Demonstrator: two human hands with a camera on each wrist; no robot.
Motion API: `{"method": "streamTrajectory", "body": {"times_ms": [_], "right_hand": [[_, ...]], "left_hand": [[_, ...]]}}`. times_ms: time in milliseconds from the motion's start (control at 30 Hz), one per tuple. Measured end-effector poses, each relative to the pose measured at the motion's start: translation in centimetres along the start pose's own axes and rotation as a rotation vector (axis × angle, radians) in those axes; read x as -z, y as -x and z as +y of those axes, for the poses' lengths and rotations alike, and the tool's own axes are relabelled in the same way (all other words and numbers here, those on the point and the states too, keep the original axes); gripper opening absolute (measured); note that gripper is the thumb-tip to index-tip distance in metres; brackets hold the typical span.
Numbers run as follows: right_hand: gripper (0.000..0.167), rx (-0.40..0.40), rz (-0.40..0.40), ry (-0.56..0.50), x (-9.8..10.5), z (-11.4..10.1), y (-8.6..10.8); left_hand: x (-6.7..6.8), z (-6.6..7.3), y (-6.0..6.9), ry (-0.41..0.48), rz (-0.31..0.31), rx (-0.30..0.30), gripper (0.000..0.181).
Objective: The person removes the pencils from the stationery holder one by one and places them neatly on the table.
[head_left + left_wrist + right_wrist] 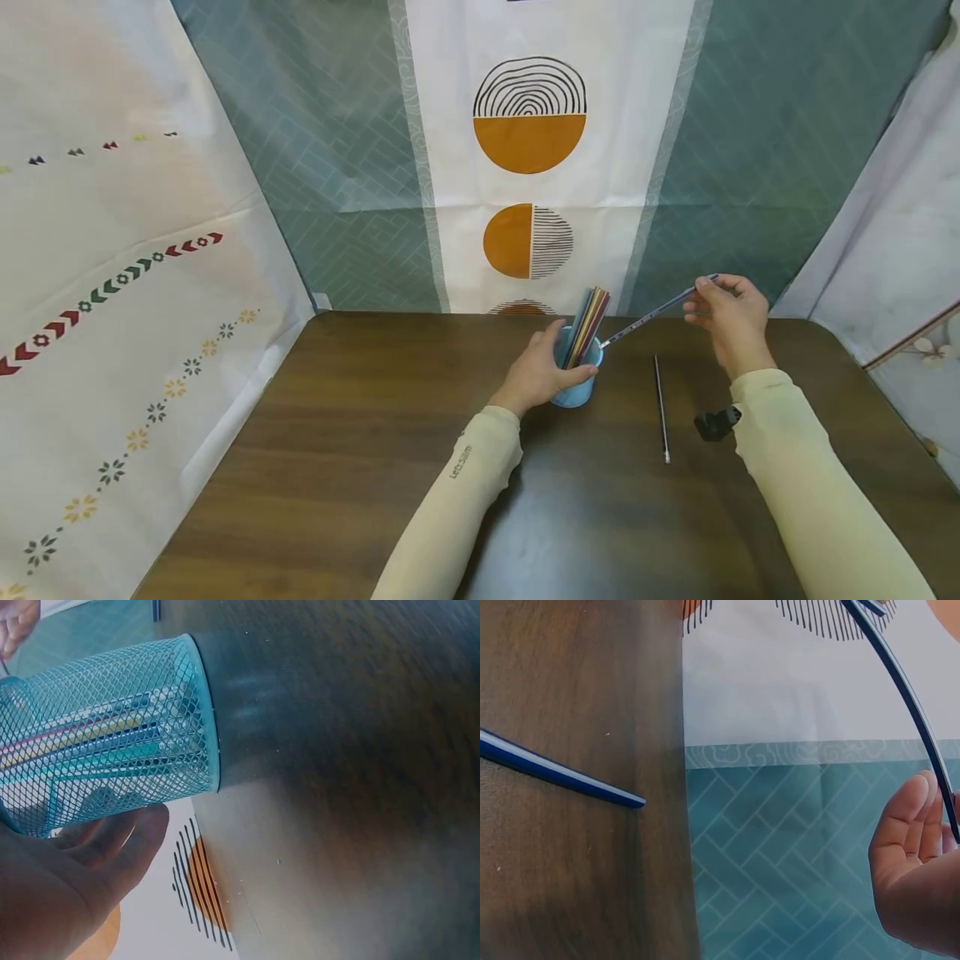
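Note:
My left hand (542, 367) grips a light blue mesh pencil cup (573, 393) near its rim, at the back of the table. Several coloured pencils (588, 327) stand in the cup, leaning right; their lower ends show through the mesh (112, 742) in the left wrist view. To the right, my right hand (731, 321) pinches a dark blue pencil (660, 310) by its upper end. That pencil slants down to the left, its lower end at the cup's rim. Another dark blue pencil (661, 408) lies on the table between the cup and my right forearm.
The brown wooden table (337, 467) ends at a patterned blue-green and white cloth (345, 167) hanging behind it. White cloths hang at the left (150, 250) and right (885, 250). A black wrist camera (716, 423) sits by my right cuff.

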State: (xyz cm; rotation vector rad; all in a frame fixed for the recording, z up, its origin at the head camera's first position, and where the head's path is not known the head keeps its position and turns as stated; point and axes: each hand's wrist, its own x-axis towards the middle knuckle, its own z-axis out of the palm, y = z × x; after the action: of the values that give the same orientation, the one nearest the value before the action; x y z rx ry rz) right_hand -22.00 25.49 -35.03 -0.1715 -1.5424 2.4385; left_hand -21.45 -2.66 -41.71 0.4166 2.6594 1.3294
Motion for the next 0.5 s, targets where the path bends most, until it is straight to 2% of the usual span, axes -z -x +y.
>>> {"method": "streamTrajectory", "body": {"times_ms": [267, 500], "right_hand": [[0.026, -0.027, 0.014, -0.026, 1.0, 0.7, 0.1], [0.025, -0.013, 0.054, -0.022, 1.7, 0.9, -0.1]], "left_hand": [[0.0, -0.1, 0.2, 0.009, -0.001, -0.009, 0.100], [0.0, -0.1, 0.1, 0.017, 0.005, -0.013, 0.099]]}}
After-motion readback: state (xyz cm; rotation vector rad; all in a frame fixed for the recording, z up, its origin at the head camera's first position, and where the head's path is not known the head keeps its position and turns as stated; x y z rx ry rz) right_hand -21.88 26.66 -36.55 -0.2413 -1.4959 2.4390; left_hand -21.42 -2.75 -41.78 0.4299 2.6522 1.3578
